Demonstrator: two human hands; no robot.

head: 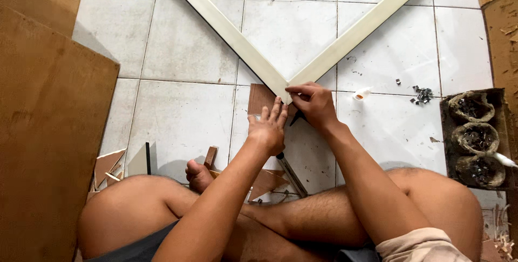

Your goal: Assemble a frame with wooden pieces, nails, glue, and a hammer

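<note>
A pale wooden frame (345,38) lies flat on the tiled floor, its near corner pointing at me. Under that corner sits a small brown board piece (260,99). My left hand (268,128) rests flat on the floor with fingers spread, pressing next to the board piece and the corner. My right hand (313,101) pinches at the frame's corner with fingertips together; whatever small thing is in them is hidden. A dark tool (291,173) lies on the floor below my hands, partly covered by my arm.
I sit cross-legged on white tiles. Large brown boards (48,121) stand at the left. A dark tray (475,138) with three cups of small metal parts sits at the right. Loose staples (422,94), a small white tube (360,94) and wood scraps (110,165) lie around.
</note>
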